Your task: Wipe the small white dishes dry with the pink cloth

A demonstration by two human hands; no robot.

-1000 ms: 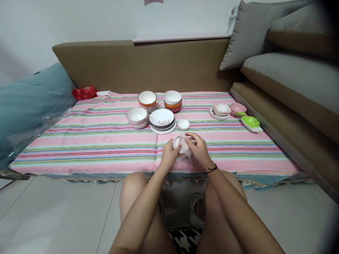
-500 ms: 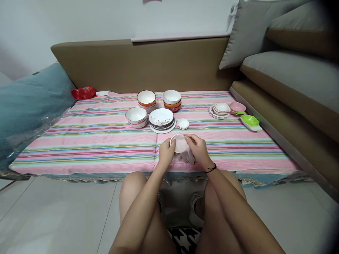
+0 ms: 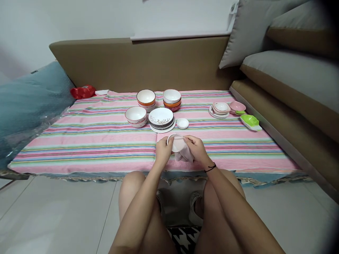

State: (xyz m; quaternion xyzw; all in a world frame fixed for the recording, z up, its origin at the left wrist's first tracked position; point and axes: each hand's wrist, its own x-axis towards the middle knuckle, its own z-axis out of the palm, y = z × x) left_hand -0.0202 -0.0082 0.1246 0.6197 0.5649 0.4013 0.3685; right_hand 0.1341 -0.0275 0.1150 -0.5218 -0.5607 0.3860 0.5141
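My left hand (image 3: pixel 163 150) is closed on the left rim of a small white bowl (image 3: pixel 171 139), thumb on the inside. A pale pink cloth (image 3: pixel 184 152) covers the bowl's right side and hangs below it. Pinched in my right hand (image 3: pixel 195 146) is the cloth, pressed at the bowl's right rim. Just beyond my hands sit a short stack of small white dishes (image 3: pixel 183 123) and a stack of plates (image 3: pixel 160 116) with a brown floral pattern.
Stacked bowls (image 3: pixel 146 97) and more bowls (image 3: pixel 172 97) stand behind the plates, with white bowls (image 3: pixel 136 115) to their left. At right are small dishes (image 3: pixel 220 108), a pink bowl (image 3: pixel 237 106) and a green leaf-shaped dish (image 3: pixel 250 121). Cushions (image 3: pixel 288 74) rise at the right edge.
My left hand and the bowl have shifted slightly left, and the bowl is turned a little. The cloth hangs in a different fold, still held by my right hand.
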